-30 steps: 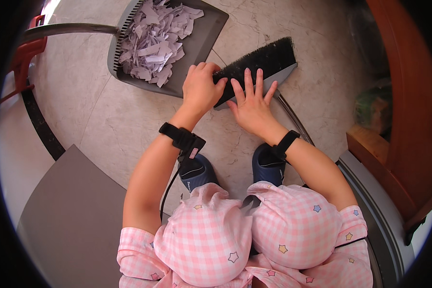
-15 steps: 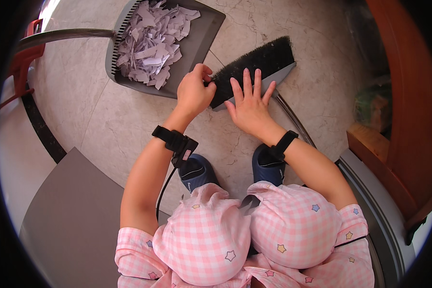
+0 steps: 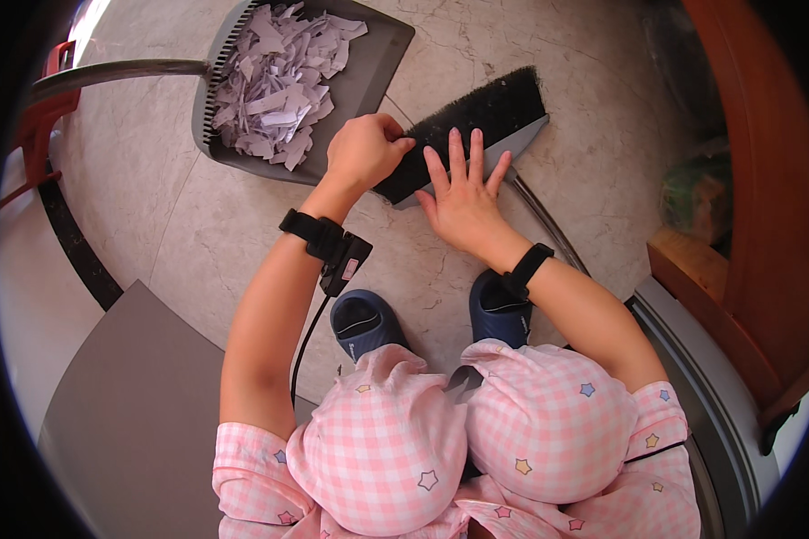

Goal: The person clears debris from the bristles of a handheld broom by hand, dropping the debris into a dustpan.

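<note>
A broom head (image 3: 503, 101) with dense black bristles and a grey plastic body lies on its side on the floor. My right hand (image 3: 466, 205) rests on it with fingers spread, over the seam of bristles and body. My left hand (image 3: 365, 153) is closed at the bristles' left end, thumb and forefinger pinched together; anything between them is too small to make out. Just beyond that hand sits a grey dustpan (image 3: 368, 72) with a toothed edge, holding a heap of torn white paper scraps (image 3: 274, 85).
The dustpan's pole (image 3: 121, 70) runs off to the left, towards a red plastic stool or frame (image 3: 40, 121). From the broom, a metal handle (image 3: 548, 220) slants down right. My feet in blue slippers (image 3: 368, 325) stand on the marbled floor. Reddish-brown wooden furniture (image 3: 773, 225) borders the right.
My left hand has shifted slightly right along the bristles, its thumb and forefinger now pinched closer together. My right hand stays spread on the broom head.
</note>
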Motion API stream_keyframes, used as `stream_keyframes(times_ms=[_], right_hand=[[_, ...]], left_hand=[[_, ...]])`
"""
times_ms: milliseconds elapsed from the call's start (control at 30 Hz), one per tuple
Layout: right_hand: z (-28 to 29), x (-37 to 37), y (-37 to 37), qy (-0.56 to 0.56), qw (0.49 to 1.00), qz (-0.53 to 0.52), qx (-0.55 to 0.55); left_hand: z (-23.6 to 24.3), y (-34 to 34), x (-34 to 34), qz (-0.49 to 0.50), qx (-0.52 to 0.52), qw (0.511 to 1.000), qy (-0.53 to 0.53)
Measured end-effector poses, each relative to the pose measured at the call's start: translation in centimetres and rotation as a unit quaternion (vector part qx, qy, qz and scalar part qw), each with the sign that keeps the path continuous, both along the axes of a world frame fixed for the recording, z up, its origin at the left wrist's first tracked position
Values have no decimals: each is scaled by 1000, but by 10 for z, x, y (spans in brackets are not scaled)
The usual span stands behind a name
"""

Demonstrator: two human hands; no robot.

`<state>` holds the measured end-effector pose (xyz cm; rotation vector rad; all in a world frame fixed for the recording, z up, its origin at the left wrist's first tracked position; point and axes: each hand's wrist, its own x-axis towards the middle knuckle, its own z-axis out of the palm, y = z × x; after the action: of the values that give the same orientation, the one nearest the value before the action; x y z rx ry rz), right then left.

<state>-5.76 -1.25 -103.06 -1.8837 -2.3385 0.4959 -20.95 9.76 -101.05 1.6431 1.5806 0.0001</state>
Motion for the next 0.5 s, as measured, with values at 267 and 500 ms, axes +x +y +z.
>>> stream_keyframes(times_ms=[267, 500], right_hand=[[-7, 12, 1, 5, 1000, 2, 3], [-15, 32, 0, 3, 1000, 5, 15]], left_hand=[[-23, 2, 1, 155, 144, 975, -61], [-8, -2, -1, 60, 110, 977, -175]])
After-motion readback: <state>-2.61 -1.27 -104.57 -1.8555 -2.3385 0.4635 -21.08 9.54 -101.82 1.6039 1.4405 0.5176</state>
